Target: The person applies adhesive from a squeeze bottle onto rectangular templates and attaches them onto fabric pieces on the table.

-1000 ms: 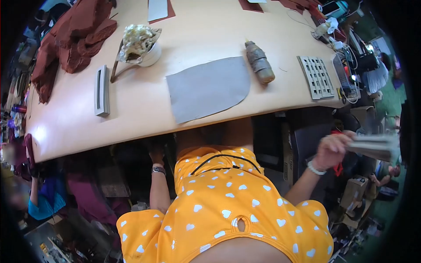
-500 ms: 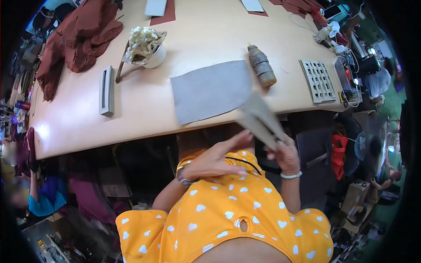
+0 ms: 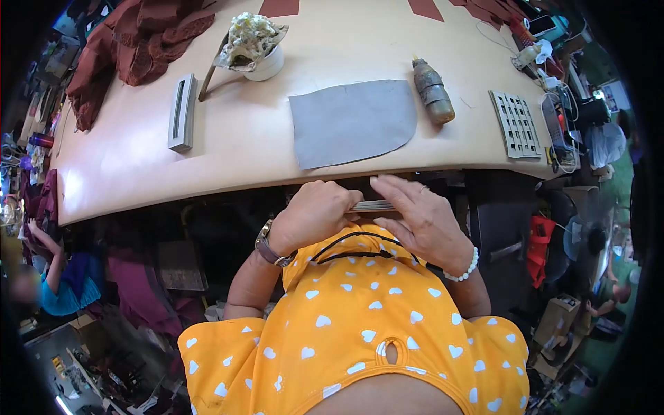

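Observation:
Just in front of the table edge, above my lap, a thin stack of grey pieces point(image 3: 373, 205) shows edge-on between my two hands. My left hand point(image 3: 315, 211) is closed around the left end of the stack, a watch on its wrist. At the right end, my right hand point(image 3: 422, 218) lies against the pieces with fingers stretched out and thumb apart below. Beyond the hands, a flat grey sheet point(image 3: 353, 124) with one rounded corner lies on the table. A brown-wrapped bottle point(image 3: 434, 93) with a pointed tip lies to its right.
A white tub point(image 3: 266, 66) holds a pale lumpy mass and a stick. Left of it is a slotted grey block point(image 3: 181, 114). Red-brown material point(image 3: 131, 41) is heaped at the far left. A grey slotted panel point(image 3: 515, 124) and cluttered supplies point(image 3: 553, 76) lie right. Other people sit at both sides.
The grey stack has turned from slanting up in my right hand to level and edge-on between both hands. My left hand has closed on it; my right hand has opened against its end.

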